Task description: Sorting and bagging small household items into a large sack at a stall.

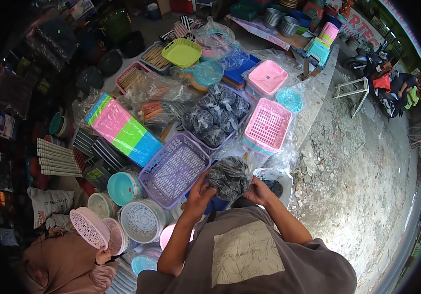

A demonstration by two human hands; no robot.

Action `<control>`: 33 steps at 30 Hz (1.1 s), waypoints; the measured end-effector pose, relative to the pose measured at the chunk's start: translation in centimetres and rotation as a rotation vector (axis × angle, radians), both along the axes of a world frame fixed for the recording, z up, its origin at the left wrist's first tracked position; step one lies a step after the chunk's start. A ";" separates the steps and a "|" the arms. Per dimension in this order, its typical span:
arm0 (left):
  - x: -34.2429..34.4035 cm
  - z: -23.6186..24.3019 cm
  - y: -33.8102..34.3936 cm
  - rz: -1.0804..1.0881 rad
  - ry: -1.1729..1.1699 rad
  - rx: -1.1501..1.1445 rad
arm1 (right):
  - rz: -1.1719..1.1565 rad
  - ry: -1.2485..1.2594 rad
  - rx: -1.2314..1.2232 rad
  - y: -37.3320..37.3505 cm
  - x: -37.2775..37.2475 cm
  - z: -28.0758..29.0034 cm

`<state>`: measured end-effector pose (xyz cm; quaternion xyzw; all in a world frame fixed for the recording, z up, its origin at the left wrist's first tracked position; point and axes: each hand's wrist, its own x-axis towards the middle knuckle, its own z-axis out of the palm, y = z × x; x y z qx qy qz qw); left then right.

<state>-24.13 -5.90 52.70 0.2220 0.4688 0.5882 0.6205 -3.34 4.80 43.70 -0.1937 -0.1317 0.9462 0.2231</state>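
Between my two hands is a round bundle wrapped in black plastic [229, 177], held in front of my chest. My left hand [199, 192] grips its left side, fingers partly hidden behind it. On the opposite side, my right hand [258, 191] pinches the edge of the plastic. Just left of the bundle lies a purple slotted basket [176, 169] with nothing in it. Behind that, a second purple basket [242, 93] is heaped with similar black plastic bundles [215, 115]. By my right hand stands a white sack [285, 177] with dark contents.
Pink slotted baskets [269, 125] are stacked ahead right. Plastic-wrapped coloured bins [122, 130] lie ahead left, near round colanders [142, 220]. At lower left, another person's hand [103, 256] holds a pink basket [89, 227]. Rough concrete ground [347, 176] and a motorcycle [391, 103] are on the right.
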 end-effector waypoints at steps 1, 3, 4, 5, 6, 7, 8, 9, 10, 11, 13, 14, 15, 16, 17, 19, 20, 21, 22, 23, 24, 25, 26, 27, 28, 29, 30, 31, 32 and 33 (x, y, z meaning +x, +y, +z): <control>-0.3 -0.5 0.1 0.003 0.004 0.001 | -0.018 0.050 0.010 0.1 -0.2 0.7; -1.3 -1.4 0.1 -0.008 -0.052 0.007 | -0.037 0.101 0.021 0.7 -0.4 2.0; -1.7 -1.8 0.2 -0.006 -0.050 0.007 | 0.004 0.040 0.126 1.1 -0.6 2.6; -2.0 -1.8 0.3 0.020 -0.164 0.023 | 0.042 -0.023 0.231 1.4 -0.6 3.0; -2.2 -1.9 0.4 0.047 -0.279 0.039 | 0.044 -0.022 0.229 1.7 -0.7 3.1; -2.7 -2.6 0.3 0.049 -0.280 0.037 | 0.043 -0.019 0.159 1.8 -0.9 3.2; -3.3 -3.6 0.1 0.032 -0.384 0.036 | 0.044 -0.017 0.087 1.9 -1.1 3.4; -3.7 -4.4 0.0 0.020 -0.488 0.035 | 0.027 -0.015 0.019 2.0 -1.7 4.7; -3.8 -5.1 -0.2 0.029 -0.489 0.033 | 0.035 -0.016 0.015 2.1 -2.3 5.8; -3.7 -5.5 -0.3 0.019 -0.488 0.069 | 0.071 -0.035 0.051 2.2 -2.8 6.7; -3.5 -5.7 -0.3 0.015 -0.490 0.101 | 0.112 -0.057 0.081 2.3 -3.6 8.0; -3.6 -5.6 0.2 0.011 -0.513 0.078 | 0.162 -0.060 0.112 2.4 -4.0 8.4; -3.6 -5.5 0.4 0.007 -0.536 0.054 | 0.212 -0.062 0.143 2.3 -4.4 8.7; -3.8 -6.0 0.2 0.012 -0.539 0.052 | 0.216 -0.063 0.139 2.0 -4.8 8.9; -4.1 -6.9 0.3 -0.007 -0.519 0.024 | 0.220 -0.142 0.364 1.7 -5.2 9.1; -3.6 -5.4 0.9 0.005 -0.499 -0.007 | 0.242 -0.216 0.674 1.4 -6.2 10.9; -3.7 -5.7 0.9 0.009 -0.502 -0.010 | 0.247 -0.216 0.671 1.2 -6.6 11.0; -3.9 -6.3 0.9 0.014 -0.441 -0.012 | 0.247 -0.250 0.727 0.9 -6.8 11.0; -4.0 -6.6 0.8 0.019 -0.379 -0.015 | 0.247 -0.282 0.782 0.6 -7.0 11.0; -3.9 -6.6 0.8 0.022 -0.383 -0.017 | 0.251 -0.284 0.779 0.5 -7.1 11.1; -3.8 -6.4 0.8 0.041 -0.391 -0.024 | 0.242 -0.304 0.829 0.4 -7.2 11.2; -3.7 -6.4 0.9 0.059 -0.400 -0.032 | 0.232 -0.323 0.879 0.3 -7.3 11.3; -3.8 -6.7 0.9 0.066 -0.402 -0.033 | 0.239 -0.322 0.878 0.3 -7.4 11.4; -4.0 -7.3 0.9 0.039 -0.356 0.016 | 0.217 -0.354 0.931 0.4 -7.5 11.4; -4.1 -7.7 0.8 0.013 -0.310 0.063 | 0.195 -0.386 0.984 0.4 -7.5 11.4; -4.2 -7.9 0.8 0.016 -0.313 0.061 | 0.199 -0.386 0.982 0.7 -7.6 11.2; -4.2 -8.1 0.7 0.014 -0.148 0.042 | 0.193 -0.410 1.039 1.1 -7.6 11.0; -4.2 -8.3 0.6 0.012 0.017 0.021 | 0.186 -0.433 1.095 1.4 -7.6 10.6; -4.1 -8.3 0.6 0.014 0.014 0.020 | 0.190 -0.434 1.094 1.8 -7.6 9.9; -4.0 -8.4 0.6 0.117 -0.146 -0.015 | 0.130 -0.453 1.032 2.2 -7.5 9.0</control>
